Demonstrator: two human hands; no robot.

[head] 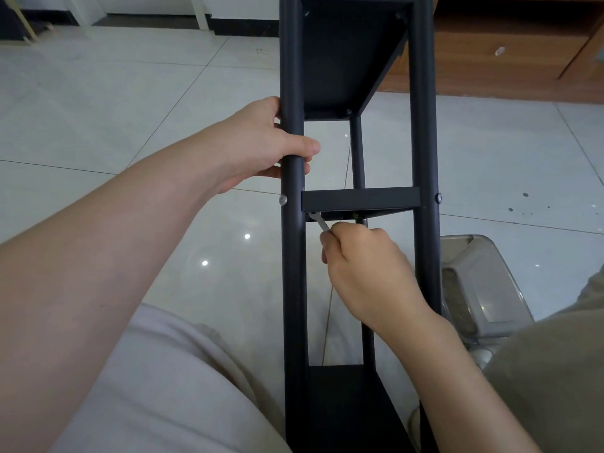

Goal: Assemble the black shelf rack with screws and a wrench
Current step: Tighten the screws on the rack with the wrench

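The black shelf rack (421, 125) is built of round posts and flat shelves. Screw heads (283, 200) are seated in both posts beside the middle shelf (359, 199), under which a small silver wrench (319, 221) is angled.

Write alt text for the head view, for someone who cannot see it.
A right hand holds a small wrench under the middle shelf of a black rack, at its left corner, while the left hand grips the left post just above. Pale floor tiles lie behind.
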